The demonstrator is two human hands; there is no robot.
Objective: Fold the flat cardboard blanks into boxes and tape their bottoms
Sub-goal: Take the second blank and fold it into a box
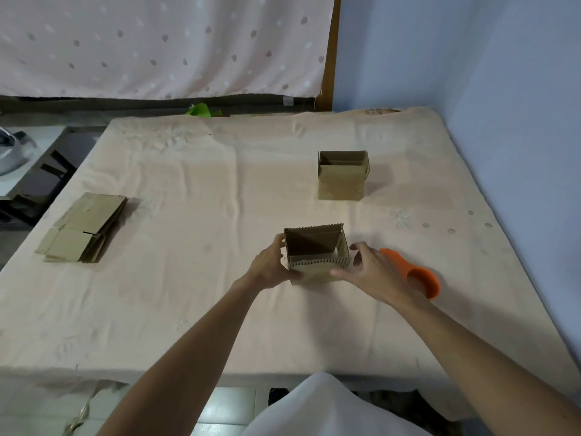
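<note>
Box in work [316, 256]: open-topped, corrugated edges showing, sitting on the bed [220, 325] at centre, slightly nearer the person than mid-surface. Near flap is folded inward; far wall stands upright.

Left hand [270, 265]: fingers curled round the left wall of the box, thumb on the near side. Firm hold.

Right hand [372, 272]: thumb laid on the near-right corner, fingers [356, 247] arched onto the right wall, moderately spread. It holds the box from that side. The frame is slightly blurred here, so exact fingertip contact is uncertain.

Surroundings:
- Orange tape dispenser [415, 273] lies on the bed just beside the right hand, partly hidden behind it.
- Finished box [342, 180] stands upright farther back and to the right, well apart from the hands.
- Stack of flat blanks [83, 228] lies near the left edge of the bed, well apart from the box in work.
- Dotted curtain [157, 42] hangs behind the bed, with a green scrap [199, 110] at its foot and a blue wall [471, 73] to the right.
- Grey object [12, 149] off the left side; cannot identify.
</note>
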